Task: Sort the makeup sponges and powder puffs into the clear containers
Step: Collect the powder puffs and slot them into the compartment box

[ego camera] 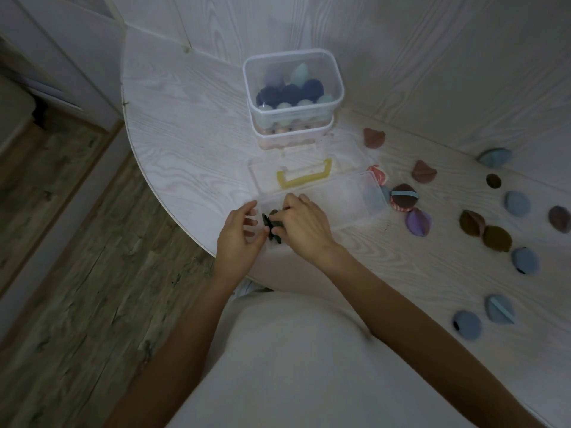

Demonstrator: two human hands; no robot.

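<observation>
Just below the middle of the frame, my two hands meet at the left end of a long clear box (pixel 349 193) that lies on the white table (pixel 185 97). My right hand (pixel 304 222) has its fingers curled over dark green puffs (pixel 273 225) and pinches them at that end of the box. My left hand (pixel 239 230) is at the box's left corner, fingers bent against the clear wall with their tips touching the same puffs; whether it grips the box or the puffs I cannot tell. At the box's right end a blue puff (pixel 372 196) shows through the plastic.

Above the box lies a clear lid with a yellow handle (pixel 304 176). Higher, near the top centre, two clear tubs are stacked: the top tub (pixel 293 83) holds navy, teal, lilac and mint sponges, and the lower tub (pixel 292 135) holds pale ones that are too blurred to make out.

Right of the box, loose puffs are scattered over the table: a brown puff with a blue strap (pixel 404 197) touching the box's right end, a purple one (pixel 418 222) just below it, two reddish-brown ones (pixel 374 137) higher up, olive-brown ones (pixel 497 239) farther right, and several blue ones (pixel 525 261) toward the right edge and lower right.

Wooden floor (pixel 77 257) fills the left of the frame.
</observation>
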